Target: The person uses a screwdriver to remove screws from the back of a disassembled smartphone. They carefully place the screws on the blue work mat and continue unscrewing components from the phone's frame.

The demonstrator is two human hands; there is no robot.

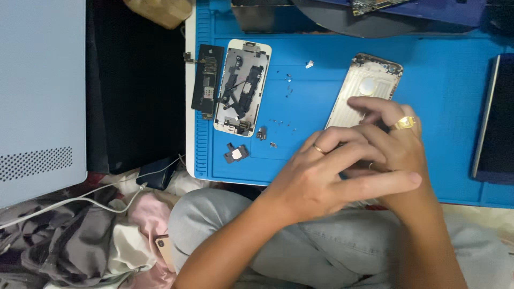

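The gold phone shell (364, 91) lies on the blue mat (444, 80), its lower end hidden under both hands. The right hand (399, 142) presses curled fingers (375, 104) onto it; the left hand (321, 179) overlaps, fingers extended, grip unclear. Another opened phone (242, 88) lies well left.

**Mat layout, head view**

Both hands sit over the near end of an empty phone housing (365, 91) lying on the work mat (444, 69); left hand (326, 176) overlaps right hand (393, 144). Left of the housing, well apart: a second opened phone (242, 88), with a logic board (206, 80) just beside its left edge. Small loose parts (236, 153) lie nearer the person. A dark slab (495, 118) rests at the mat's right edge.
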